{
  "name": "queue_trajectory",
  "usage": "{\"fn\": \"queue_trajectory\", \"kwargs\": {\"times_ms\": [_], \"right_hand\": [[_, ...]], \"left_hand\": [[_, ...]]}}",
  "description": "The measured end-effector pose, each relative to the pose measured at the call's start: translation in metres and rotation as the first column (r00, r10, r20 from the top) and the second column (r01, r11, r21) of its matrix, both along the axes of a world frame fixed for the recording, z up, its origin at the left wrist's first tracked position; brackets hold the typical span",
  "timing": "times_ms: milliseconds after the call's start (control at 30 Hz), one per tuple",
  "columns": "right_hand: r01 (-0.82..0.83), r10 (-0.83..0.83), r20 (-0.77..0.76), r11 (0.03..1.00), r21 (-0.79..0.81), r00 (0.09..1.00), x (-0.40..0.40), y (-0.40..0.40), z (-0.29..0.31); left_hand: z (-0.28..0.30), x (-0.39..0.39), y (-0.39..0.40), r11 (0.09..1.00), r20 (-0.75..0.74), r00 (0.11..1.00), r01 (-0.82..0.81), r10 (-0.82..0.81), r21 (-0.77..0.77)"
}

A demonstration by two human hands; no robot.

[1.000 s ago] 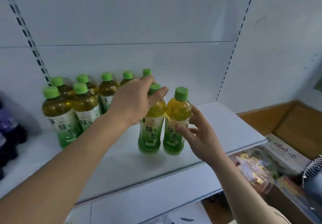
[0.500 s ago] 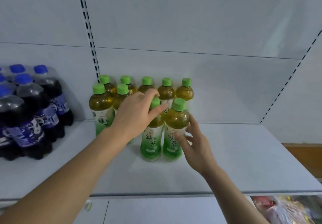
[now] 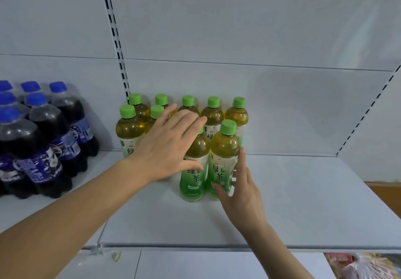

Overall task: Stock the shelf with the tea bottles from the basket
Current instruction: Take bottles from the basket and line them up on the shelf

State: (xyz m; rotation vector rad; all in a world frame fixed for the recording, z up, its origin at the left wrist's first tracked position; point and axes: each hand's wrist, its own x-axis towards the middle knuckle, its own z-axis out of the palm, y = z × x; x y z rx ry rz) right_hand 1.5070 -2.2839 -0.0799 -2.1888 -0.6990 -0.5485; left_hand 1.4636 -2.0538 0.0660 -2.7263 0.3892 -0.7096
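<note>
Several green-capped tea bottles stand on the white shelf (image 3: 293, 202). A back row (image 3: 213, 113) lines the rear panel, and two front bottles stand side by side nearer me. My left hand (image 3: 167, 146) hovers with straight spread fingers over the left front bottle (image 3: 194, 170), its thumb by the label. My right hand (image 3: 240, 187) has straight fingers touching the lower right side of the right front bottle (image 3: 223, 157). The basket is out of view.
Dark soda bottles with blue caps (image 3: 43, 135) fill the shelf's left part. Bare shelf stretches to the right of the tea bottles. Colourful packaged goods (image 3: 364, 265) show below the shelf edge at the lower right.
My left hand has let go of the left front bottle and its fingers have spread straight. My right hand has loosened off the right front bottle. The view has shifted left.
</note>
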Motion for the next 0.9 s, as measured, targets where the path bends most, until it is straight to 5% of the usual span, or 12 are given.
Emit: {"fn": "queue_trajectory", "kwargs": {"times_ms": [900], "right_hand": [[-0.009, 0.009, -0.062, 1.0, -0.004, 0.998, 0.035, 0.044, 0.0]], "left_hand": [[0.007, 0.035, 0.022, 0.997, 0.033, 0.996, -0.082, 0.082, 0.01]]}}
